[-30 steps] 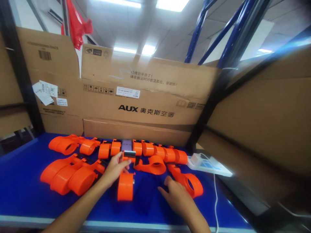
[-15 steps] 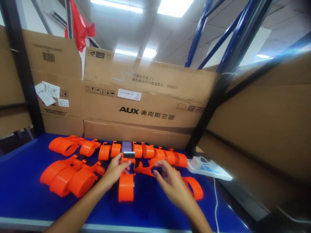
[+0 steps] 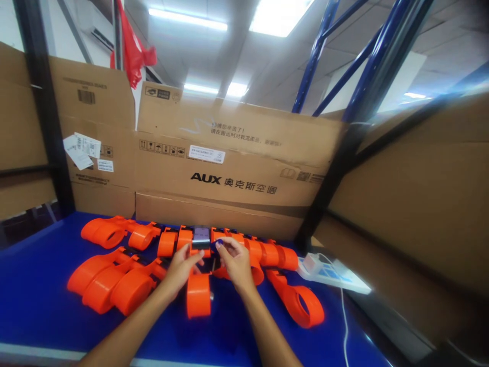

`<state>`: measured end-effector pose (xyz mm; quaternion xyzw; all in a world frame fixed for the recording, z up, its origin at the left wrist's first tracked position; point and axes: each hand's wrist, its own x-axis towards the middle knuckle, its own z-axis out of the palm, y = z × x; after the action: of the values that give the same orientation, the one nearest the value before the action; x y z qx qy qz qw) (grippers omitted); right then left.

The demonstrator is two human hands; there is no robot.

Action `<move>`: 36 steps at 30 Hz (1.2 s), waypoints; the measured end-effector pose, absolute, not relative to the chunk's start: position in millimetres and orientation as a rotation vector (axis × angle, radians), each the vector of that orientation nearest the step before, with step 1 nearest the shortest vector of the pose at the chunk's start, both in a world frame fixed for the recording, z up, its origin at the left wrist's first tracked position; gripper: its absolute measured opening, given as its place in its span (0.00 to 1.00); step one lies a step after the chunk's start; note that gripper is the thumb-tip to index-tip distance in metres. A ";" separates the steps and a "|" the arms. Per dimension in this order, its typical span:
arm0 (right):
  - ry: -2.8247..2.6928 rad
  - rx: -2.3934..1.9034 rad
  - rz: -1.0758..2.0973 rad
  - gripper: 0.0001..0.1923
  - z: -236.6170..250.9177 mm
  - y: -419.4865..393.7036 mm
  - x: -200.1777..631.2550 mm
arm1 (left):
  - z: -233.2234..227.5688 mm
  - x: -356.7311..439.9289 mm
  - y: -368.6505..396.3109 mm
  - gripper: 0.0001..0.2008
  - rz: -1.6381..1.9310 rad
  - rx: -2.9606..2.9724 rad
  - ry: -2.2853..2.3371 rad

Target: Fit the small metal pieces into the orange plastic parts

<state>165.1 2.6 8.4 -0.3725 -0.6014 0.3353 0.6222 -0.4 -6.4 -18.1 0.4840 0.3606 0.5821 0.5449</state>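
Observation:
My left hand (image 3: 184, 267) is closed on the far part of an orange tape dispenser (image 3: 198, 296), whose round ring points towards me. My right hand (image 3: 237, 262) pinches a small dark blue piece (image 3: 218, 244) between thumb and fingertips, just right of the dispenser's far end. What the piece is I cannot make out. Beneath and behind my right hand lies another orange dispenser (image 3: 256, 272), partly covered. A phone-like device with a lit screen (image 3: 201, 235) stands just beyond my hands.
Several orange dispensers (image 3: 132, 290) lie at left, and a row of others (image 3: 269, 255) runs along the back. One more dispenser (image 3: 305, 308) rests at right. A white power strip (image 3: 336, 278) with a cable stands on the blue table (image 3: 42, 306). Cardboard walls (image 3: 229, 204) enclose the back.
My right hand has moved left and slightly up with the dark blue piece, close to my left hand. The dispenser's far end is lower, showing more of the screen. The view has shifted slightly.

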 end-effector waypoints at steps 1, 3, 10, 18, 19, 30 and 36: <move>-1.365 -0.854 0.773 0.15 5.0 1.1 164.9 | -17.9 -0.2 -6.3 0.22 1.382 1.146 0.848; -1.336 -0.843 0.779 0.15 -0.5 -1.3 165.1 | -17.1 0.6 -6.8 0.22 1.379 1.142 0.838; -1.519 -0.902 0.590 0.08 -9.1 -6.0 166.6 | -10.6 2.6 -10.7 0.19 1.407 1.107 0.840; -1.745 -0.941 0.248 0.06 0.5 -18.4 168.8 | -15.9 2.7 -8.8 0.19 1.415 1.196 0.833; -1.763 -0.943 0.221 0.07 1.4 -19.4 169.0 | -17.8 2.7 -8.1 0.20 1.417 1.208 0.828; -1.889 -0.891 0.220 0.10 7.3 -20.8 171.4 | -22.0 2.6 -6.4 0.20 1.405 1.216 0.813; -1.928 -0.906 0.235 0.08 5.9 -20.9 173.4 | -20.5 2.7 -6.7 0.19 1.408 1.207 0.803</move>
<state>173.4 -20.9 5.9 -0.3711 -0.7897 0.0963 0.4789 2.7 -6.7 -20.5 0.5060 0.3365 0.5900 0.5316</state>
